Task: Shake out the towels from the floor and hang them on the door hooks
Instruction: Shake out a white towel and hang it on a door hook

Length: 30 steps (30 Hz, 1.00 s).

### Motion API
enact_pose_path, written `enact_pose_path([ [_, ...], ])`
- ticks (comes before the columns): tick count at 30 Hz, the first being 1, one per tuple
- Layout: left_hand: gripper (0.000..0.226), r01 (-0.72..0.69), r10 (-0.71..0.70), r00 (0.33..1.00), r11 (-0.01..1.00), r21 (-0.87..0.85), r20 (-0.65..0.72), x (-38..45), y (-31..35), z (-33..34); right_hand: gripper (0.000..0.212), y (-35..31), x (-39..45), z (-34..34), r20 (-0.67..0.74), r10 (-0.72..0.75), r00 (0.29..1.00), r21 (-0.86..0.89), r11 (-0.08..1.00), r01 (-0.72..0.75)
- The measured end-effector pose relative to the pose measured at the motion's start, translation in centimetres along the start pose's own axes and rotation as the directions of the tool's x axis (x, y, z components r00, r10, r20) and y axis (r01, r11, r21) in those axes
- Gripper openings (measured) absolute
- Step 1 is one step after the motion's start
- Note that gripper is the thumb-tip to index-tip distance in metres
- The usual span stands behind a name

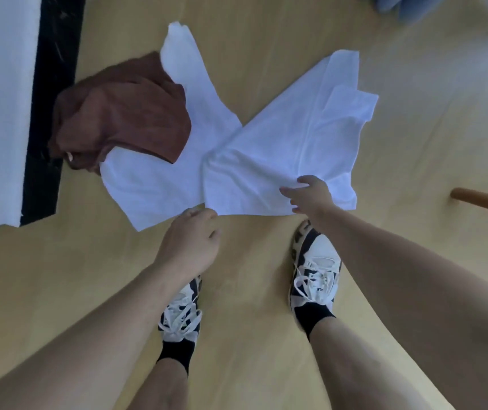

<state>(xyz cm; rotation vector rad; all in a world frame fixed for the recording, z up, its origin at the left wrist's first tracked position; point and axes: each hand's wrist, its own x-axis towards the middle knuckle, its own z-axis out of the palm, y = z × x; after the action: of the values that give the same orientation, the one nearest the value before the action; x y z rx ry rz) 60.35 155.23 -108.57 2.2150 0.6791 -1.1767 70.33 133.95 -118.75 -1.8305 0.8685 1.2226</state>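
Head cam: two white towels (269, 149) lay overlapped on wood floor (59, 276), brown towel (121, 119) bunched at their left edge. Left hand (189, 244) pinched near towel's corner; right hand (311, 196), fingers spread, touched its hem.

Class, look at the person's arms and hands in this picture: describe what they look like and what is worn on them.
Both forearms are bare, with no sleeves in view. The left hand and the right hand wear no gloves, and no watch, ring or bracelet shows on either. Nothing is marked or written on the arms. The picture is slightly blurred, so fine details such as the nails cannot be made out.
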Motion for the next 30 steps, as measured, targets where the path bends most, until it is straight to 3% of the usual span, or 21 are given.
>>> enact_pose_path([
  [3,0.039,0.020,-0.021,0.999,1.000,0.023,0.030,2.3,-0.2,1.3,0.022,0.1,2.3,1.1,-0.071,-0.023,0.997,0.193,0.980,0.036],
  [4,0.040,0.026,-0.027,0.999,0.999,0.034,0.033,2.7,-0.3,1.4,0.032,0.1,2.3,1.4,-0.103,-0.046,0.994,0.190,0.980,0.065],
  [5,0.040,0.029,-0.031,0.999,0.998,0.047,0.037,2.9,-0.2,1.3,0.041,0.5,2.2,1.6,-0.142,-0.097,0.985,0.145,0.982,0.118],
  [8,0.040,0.012,-0.018,0.998,0.996,0.092,0.065,2.3,1.1,0.0,0.041,1.3,-0.6,1.2,-0.143,-0.206,0.968,-0.043,0.978,0.202],
  [15,0.039,-0.091,0.089,0.996,0.987,0.134,0.023,-3.7,8.6,-7.3,0.014,-0.3,-11.2,-2.8,-0.085,-0.362,0.928,-0.344,0.885,0.313],
  [17,0.040,-0.139,0.139,0.990,0.979,0.149,0.008,-6.3,11.4,-10.0,0.014,-2.0,-15.2,-4.5,-0.083,-0.493,0.866,-0.436,0.799,0.414],
  [21,0.045,-0.276,0.275,0.961,0.942,0.189,0.032,-13.5,17.2,-15.3,0.009,-6.0,-24.2,-7.6,-0.048,-0.752,0.657,-0.566,0.563,0.602],
  [27,0.067,-0.471,0.453,0.881,0.866,0.170,0.134,-26.7,22.9,-23.7,0.011,-11.9,-39.0,-12.7,-0.033,-0.886,0.462,-0.496,0.416,0.762],
  [30,0.046,-0.485,0.478,0.875,0.864,0.138,0.081,-32.6,24.8,-27.8,0.011,-14.9,-46.3,-16.0,-0.049,-0.916,0.397,-0.519,0.363,0.774],
])
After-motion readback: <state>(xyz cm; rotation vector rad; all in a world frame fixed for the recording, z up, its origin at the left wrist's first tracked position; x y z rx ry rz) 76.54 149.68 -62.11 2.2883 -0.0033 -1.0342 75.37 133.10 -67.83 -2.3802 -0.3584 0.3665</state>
